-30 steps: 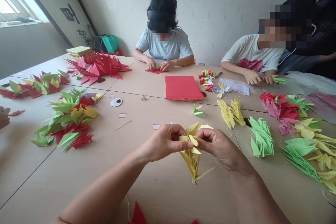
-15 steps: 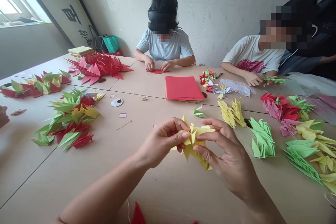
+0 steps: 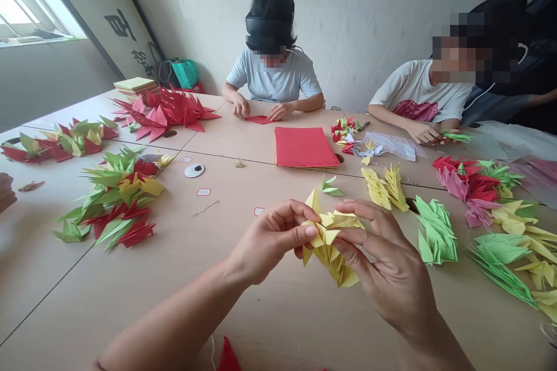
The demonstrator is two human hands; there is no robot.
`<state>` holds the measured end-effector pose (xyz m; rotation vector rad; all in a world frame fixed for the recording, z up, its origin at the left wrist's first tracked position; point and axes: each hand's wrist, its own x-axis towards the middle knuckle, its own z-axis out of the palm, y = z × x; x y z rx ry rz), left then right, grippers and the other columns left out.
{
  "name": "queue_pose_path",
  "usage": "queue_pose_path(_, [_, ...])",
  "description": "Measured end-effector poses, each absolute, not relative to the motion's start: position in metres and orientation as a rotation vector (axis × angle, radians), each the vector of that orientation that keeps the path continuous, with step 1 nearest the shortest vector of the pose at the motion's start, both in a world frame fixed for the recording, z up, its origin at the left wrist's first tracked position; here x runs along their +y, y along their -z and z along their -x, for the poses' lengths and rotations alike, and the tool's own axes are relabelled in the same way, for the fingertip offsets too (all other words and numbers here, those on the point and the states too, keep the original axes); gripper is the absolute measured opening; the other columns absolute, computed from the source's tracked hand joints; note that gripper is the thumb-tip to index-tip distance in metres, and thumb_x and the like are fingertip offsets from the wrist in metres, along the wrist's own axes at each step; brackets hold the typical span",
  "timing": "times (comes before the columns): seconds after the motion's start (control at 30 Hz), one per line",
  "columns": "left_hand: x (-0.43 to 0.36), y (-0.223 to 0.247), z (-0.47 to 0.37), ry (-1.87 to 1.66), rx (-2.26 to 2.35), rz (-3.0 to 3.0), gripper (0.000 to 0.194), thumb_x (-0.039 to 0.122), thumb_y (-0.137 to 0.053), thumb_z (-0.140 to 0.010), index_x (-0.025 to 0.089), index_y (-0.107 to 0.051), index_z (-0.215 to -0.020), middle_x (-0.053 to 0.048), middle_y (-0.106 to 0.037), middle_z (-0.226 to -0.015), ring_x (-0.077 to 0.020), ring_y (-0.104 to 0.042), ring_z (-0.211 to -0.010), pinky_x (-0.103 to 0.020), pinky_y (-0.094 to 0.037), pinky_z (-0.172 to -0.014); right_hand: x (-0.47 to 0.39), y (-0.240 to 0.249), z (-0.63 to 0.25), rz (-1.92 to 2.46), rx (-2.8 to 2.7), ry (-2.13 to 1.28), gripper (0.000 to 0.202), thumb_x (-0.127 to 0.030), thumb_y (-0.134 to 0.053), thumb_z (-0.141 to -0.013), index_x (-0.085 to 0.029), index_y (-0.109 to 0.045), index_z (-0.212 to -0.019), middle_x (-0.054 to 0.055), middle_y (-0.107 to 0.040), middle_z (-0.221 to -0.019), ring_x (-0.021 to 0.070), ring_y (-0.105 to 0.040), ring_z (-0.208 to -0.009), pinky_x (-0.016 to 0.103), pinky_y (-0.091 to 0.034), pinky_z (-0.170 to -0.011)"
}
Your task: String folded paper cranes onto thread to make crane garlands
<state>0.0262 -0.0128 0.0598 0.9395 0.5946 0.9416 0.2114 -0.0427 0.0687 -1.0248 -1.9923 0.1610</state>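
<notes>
On the near side of the red paper stack point(image 3: 306, 146), the left hand point(image 3: 272, 237) is pinching a yellow folded-paper piece point(image 3: 328, 256) while the right hand point(image 3: 389, 264) is gripping its other side. Beyond the stack, a person point(image 3: 275, 72) is handling a red sheet point(image 3: 262, 120); to its right, a green folded bundle point(image 3: 437, 232) is lying; to its left, a white disc point(image 3: 194, 170).

Window point(image 3: 17, 11): blown out, my daylight from upper left
Wall point(image 3: 217, 23): pale glare on my feed
Table point(image 3: 108, 284): soft shadows, stretched toward my view's edges
Far-right clothing point(image 3: 543, 40): near black to me
</notes>
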Motion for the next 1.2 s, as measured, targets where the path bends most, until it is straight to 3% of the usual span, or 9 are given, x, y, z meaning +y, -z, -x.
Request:
queue_pose_path(0.2, [-0.015, -0.063, -0.027, -0.933, 0.696, -1.124, 0.019, 0.035, -0.068, -0.082, 0.017, -0.061, -0.085, 0.003, -0.054, -0.072, -0.0063, -0.042, -0.057, -0.019, -0.034, -0.051, -0.040, -0.070, -0.207, 1.001, -2.035, 0.122, 0.020, -0.005, -0.060, -0.082, -0.022, -0.060, -0.092, 0.007, -0.062, -0.104, 0.0253, -0.056, -0.108, 0.047, -0.048, -0.092])
queue_pose_path(0.37, [-0.016, -0.062, -0.030, -0.949, 0.824, -1.369, 0.024, 0.038, -0.065, -0.084, 0.016, -0.060, -0.076, 0.002, -0.054, -0.069, -0.0095, -0.044, -0.064, -0.022, -0.035, -0.059, -0.035, -0.067, -0.206, 0.964, -2.088, 0.295, 0.023, -0.006, -0.064, -0.078, -0.024, -0.059, -0.092, 0.005, -0.061, -0.096, 0.0238, -0.057, -0.100, 0.047, -0.049, -0.091])
queue_pose_path(0.57, [-0.010, -0.053, -0.028, -0.959, 0.807, -1.153, 0.024, 0.036, -0.071, -0.079, 0.015, -0.059, -0.077, -0.001, -0.059, -0.075, -0.0125, -0.053, -0.071, -0.025, -0.043, -0.066, -0.028, -0.061, -0.207, 1.020, -2.018, 0.114, 0.014, -0.009, -0.058, -0.085, -0.021, -0.062, -0.090, 0.006, -0.060, -0.096, 0.0211, -0.062, -0.094, 0.039, -0.053, -0.083])
queue_pose_path(0.77, [-0.007, -0.057, -0.027, -1.015, 0.866, -1.066, 0.024, 0.034, -0.071, -0.078, 0.017, -0.055, -0.077, 0.003, -0.056, -0.072, -0.0093, -0.055, -0.065, -0.021, -0.050, -0.060, -0.033, -0.062, -0.214, 1.148, -1.963, -0.114, 0.004, -0.018, -0.059, -0.088, -0.021, -0.061, -0.088, 0.005, -0.060, -0.097, 0.0172, -0.062, -0.092, 0.031, -0.052, -0.081])
queue_pose_path(0.93, [-0.009, -0.061, -0.026, -1.030, 0.785, -0.912, 0.021, 0.032, -0.068, -0.082, 0.017, -0.053, -0.079, 0.004, -0.053, -0.078, -0.0081, -0.058, -0.072, -0.023, -0.057, -0.068, -0.038, -0.068, -0.214, 1.158, -2.017, -0.098, 0.007, -0.021, -0.059, -0.088, -0.023, -0.064, -0.092, 0.006, -0.059, -0.106, 0.0192, -0.061, -0.100, 0.034, -0.052, -0.084])
queue_pose_path(1.2, [-0.015, -0.063, -0.028, -0.983, 0.722, -0.918, 0.019, 0.033, -0.070, -0.081, 0.017, -0.059, -0.081, 0.001, -0.057, -0.081, -0.0098, -0.057, -0.076, -0.022, -0.052, -0.073, -0.037, -0.063, -0.212, 1.220, -1.998, -0.124, 0.013, -0.013, -0.054, -0.086, -0.023, -0.063, -0.088, 0.006, -0.061, -0.115, 0.0218, -0.060, -0.105, 0.039, -0.052, -0.089])
